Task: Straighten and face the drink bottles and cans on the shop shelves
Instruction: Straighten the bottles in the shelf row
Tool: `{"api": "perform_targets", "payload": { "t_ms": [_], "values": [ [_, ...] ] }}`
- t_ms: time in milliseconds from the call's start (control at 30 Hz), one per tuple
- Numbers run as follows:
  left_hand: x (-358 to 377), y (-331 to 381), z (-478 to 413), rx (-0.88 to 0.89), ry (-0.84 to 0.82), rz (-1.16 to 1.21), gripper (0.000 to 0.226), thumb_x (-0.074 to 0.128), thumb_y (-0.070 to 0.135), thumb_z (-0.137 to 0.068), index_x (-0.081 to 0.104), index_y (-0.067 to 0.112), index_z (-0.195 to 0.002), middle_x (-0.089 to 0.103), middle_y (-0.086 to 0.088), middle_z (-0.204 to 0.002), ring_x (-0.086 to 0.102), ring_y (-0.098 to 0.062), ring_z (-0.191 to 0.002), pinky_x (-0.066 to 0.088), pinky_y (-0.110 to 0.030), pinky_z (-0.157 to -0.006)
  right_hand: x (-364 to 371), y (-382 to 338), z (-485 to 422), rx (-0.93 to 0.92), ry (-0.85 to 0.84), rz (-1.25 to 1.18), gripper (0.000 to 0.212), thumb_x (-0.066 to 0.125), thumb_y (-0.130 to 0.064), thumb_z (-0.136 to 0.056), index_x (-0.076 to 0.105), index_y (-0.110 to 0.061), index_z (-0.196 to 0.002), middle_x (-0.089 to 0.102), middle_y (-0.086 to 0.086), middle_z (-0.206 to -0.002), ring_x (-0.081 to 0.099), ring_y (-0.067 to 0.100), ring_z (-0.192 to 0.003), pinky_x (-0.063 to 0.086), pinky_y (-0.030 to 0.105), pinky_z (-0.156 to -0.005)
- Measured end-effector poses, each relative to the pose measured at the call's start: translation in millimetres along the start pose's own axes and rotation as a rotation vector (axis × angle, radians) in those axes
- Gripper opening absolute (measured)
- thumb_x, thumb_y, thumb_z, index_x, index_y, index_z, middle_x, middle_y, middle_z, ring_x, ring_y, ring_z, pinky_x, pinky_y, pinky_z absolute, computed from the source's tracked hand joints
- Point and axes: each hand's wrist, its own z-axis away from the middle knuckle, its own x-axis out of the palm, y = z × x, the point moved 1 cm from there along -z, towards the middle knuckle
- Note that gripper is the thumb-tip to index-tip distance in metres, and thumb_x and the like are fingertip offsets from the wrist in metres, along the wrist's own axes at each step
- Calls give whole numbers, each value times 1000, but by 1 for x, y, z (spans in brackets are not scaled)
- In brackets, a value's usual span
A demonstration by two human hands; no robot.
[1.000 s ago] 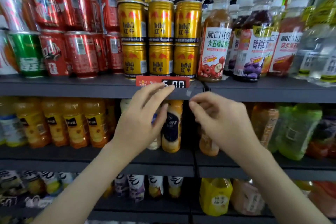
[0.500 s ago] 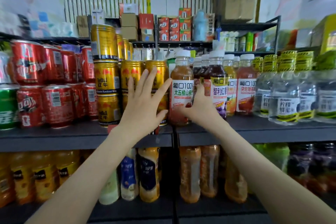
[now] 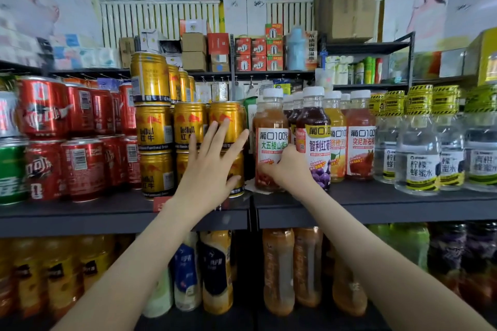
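Note:
Stacked gold Red Bull cans [image 3: 156, 126] stand on the grey shelf [image 3: 376, 204], left of a row of white-capped juice bottles. My left hand [image 3: 212, 166] lies flat with spread fingers against the right-hand gold cans [image 3: 228, 115]. My right hand [image 3: 290, 169] grips the lower part of the brownish hawthorn juice bottle [image 3: 270, 126], the leftmost of the row, its label facing out. The dark grape juice bottle [image 3: 316, 129] stands right beside it, touching my knuckles.
Red cola cans [image 3: 80, 142] and a green can [image 3: 10, 169] fill the shelf's left. Clear honey-water bottles [image 3: 419, 158] with yellow caps stand at the right. Orange and mixed bottles [image 3: 279, 271] fill the shelf below. Boxes [image 3: 347, 0] sit on a higher back shelf.
Both hands rose from the price tag at the shelf edge to the drinks. My left hand now presses the gold cans and my right hand has taken hold of the hawthorn bottle.

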Motion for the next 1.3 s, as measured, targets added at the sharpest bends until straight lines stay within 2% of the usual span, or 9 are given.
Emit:
{"api": "perform_targets", "payload": {
  "t_ms": [133,333,500,667,767,967,1133,1200,1300],
  "values": [
    [10,-3,2,17,24,-23,90,71,30,-82,13,25,-151,-7,-13,-158,-7,-30,-144,-4,-52,-112,4,-1,-8,21,-50,44,56,69,-25,-85,36,-2,-125,57,12,-122,57,29,-113,47,33,-84],
    [12,-5,2,25,33,-5,86,70,29,-84,17,24,-151,-8,-13,-158,-6,-31,-145,-3,-51,-114,11,5,-12,61,-84,-12,60,65,-19,-88,29,-3,-134,52,13,-131,51,27,-121,41,29,-87],
    [14,-6,6,29,73,48,73,69,25,-84,31,19,-147,0,-13,-159,2,-31,-146,1,-48,-115,14,10,-3,-40,2,72,61,69,-15,-83,34,-2,-131,53,17,-128,52,32,-119,46,40,-96],
    [7,9,30,-73,239,231,42,56,15,-93,50,9,-134,41,-18,-144,41,-35,-131,34,-45,-107,1,9,45,-228,92,190,56,60,-12,-90,36,-8,-140,46,10,-138,43,23,-128,33,20,-97],
    [9,21,56,-78,334,277,33,49,16,-97,56,2,-126,55,-18,-128,52,-33,-119,42,-44,-102,-4,15,91,-308,156,190,45,60,-14,-91,48,-12,-134,52,3,-131,48,14,-121,31,10,-90],
    [35,62,136,8,388,297,33,54,10,-94,58,-1,-125,54,-22,-128,51,-35,-121,38,-48,-106,10,57,180,-336,286,110,28,62,-4,-88,60,-7,-115,56,-5,-106,53,3,-99,40,8,-87],
    [64,96,217,-93,149,468,34,53,13,-94,57,4,-127,54,-16,-129,51,-28,-120,43,-40,-102,37,101,228,-108,157,42,25,61,-10,-91,59,-13,-116,52,-10,-105,52,-2,-92,41,3,-80],
    [78,107,250,-248,-15,615,35,52,13,-95,54,10,-130,53,-10,-130,50,-23,-119,44,-33,-99,49,119,244,-19,104,35,25,60,-10,-92,59,-15,-117,52,-10,-104,53,1,-93,39,2,-78],
    [87,122,291,-527,-254,738,41,52,15,-95,47,20,-136,51,-2,-130,51,-19,-115,39,-19,-84,65,141,264,99,-3,28,25,58,-11,-92,58,-14,-118,51,-7,-107,57,12,-99,42,16,-81]
  ]
}}
